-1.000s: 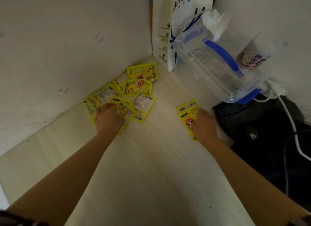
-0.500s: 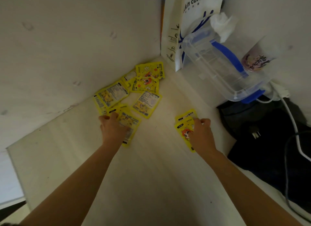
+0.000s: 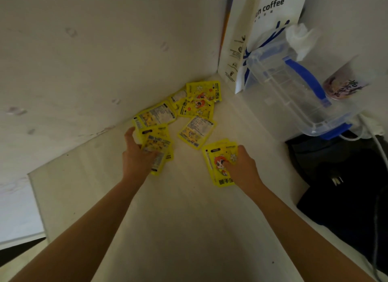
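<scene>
Fingers [image 3: 129, 135] of the left hand [image 3: 136, 159] curl round a thin yellow foil sachet [image 3: 157, 144] lying before the white paper coffee bag [image 3: 270, 30], the right hand [image 3: 244, 169] pinching a small sachet stack [image 3: 218, 163] before that bag too; light, limp, probably slippery, best pinched at an edge.

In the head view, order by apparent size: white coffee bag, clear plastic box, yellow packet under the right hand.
1. clear plastic box and white coffee bag: about alike; the bag is cropped, so unranked.
2. yellow packet, clearly smallest.
</scene>
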Demonstrator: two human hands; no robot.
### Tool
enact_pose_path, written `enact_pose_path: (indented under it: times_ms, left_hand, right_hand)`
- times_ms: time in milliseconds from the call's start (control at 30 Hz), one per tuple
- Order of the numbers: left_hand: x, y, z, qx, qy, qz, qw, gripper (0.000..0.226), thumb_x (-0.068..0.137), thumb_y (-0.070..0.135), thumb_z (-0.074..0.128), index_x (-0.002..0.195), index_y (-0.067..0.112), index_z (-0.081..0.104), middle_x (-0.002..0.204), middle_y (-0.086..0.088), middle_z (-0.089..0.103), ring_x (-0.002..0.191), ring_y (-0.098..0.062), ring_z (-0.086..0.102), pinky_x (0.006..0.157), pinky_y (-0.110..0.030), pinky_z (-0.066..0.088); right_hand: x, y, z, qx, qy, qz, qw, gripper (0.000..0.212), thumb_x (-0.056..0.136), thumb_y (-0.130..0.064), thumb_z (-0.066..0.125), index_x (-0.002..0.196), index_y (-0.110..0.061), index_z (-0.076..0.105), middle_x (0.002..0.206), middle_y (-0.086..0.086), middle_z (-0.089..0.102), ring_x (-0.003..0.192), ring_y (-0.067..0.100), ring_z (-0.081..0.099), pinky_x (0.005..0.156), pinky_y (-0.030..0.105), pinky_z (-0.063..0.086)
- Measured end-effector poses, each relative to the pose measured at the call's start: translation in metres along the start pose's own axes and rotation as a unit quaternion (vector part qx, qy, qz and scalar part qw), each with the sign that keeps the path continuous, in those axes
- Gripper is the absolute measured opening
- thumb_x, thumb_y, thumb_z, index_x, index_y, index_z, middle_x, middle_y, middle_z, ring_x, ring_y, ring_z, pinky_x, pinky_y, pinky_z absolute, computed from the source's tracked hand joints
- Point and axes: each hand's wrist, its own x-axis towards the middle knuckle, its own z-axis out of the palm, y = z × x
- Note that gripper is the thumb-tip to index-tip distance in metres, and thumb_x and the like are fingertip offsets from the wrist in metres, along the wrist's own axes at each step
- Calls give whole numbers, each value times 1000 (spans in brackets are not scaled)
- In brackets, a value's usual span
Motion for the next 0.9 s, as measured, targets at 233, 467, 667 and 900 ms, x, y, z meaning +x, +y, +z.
enact_pose_path:
  times_ms: [233, 467, 667, 900]
  left_hand:
    - [41, 21, -14, 77, -5, 76, 994, 29, 81, 19, 71, 106, 8, 61, 102, -12, 69, 94, -30, 63, 69, -28, 40]
    - [81, 43, -10, 140, -32, 110, 983, 36, 83, 21, 68, 116, 11, 60, 114, -14, 66, 106, -33, 60, 78, -32, 41]
    - [100, 42, 1, 162, -50, 94, 981, 36, 83, 23, 67, 117, 12, 59, 115, -15, 66, 108, -35, 58, 84, -36, 45]
    - [100, 32, 9, 236, -56, 79, 967, 46, 84, 34, 67, 122, 12, 52, 114, -23, 63, 107, -41, 56, 84, -42, 46]
  right_hand:
    - [30, -39, 10, 158, 4, 42, 987, 49, 83, -17, 70, 124, -14, 42, 104, 0, 55, 96, 23, 58, 85, 38, 51]
    - [62, -57, 26, 117, 17, 66, 991, 29, 84, -24, 67, 106, -7, 59, 100, 8, 65, 88, 26, 63, 70, 32, 48]
    - [85, -73, 41, 154, 42, 111, 981, 34, 86, -19, 64, 114, -2, 55, 116, 18, 61, 104, 33, 61, 82, 36, 50]
    - [99, -89, 52, 138, 40, 117, 983, 36, 92, -12, 56, 125, -2, 46, 130, 19, 51, 114, 32, 54, 75, 27, 38]
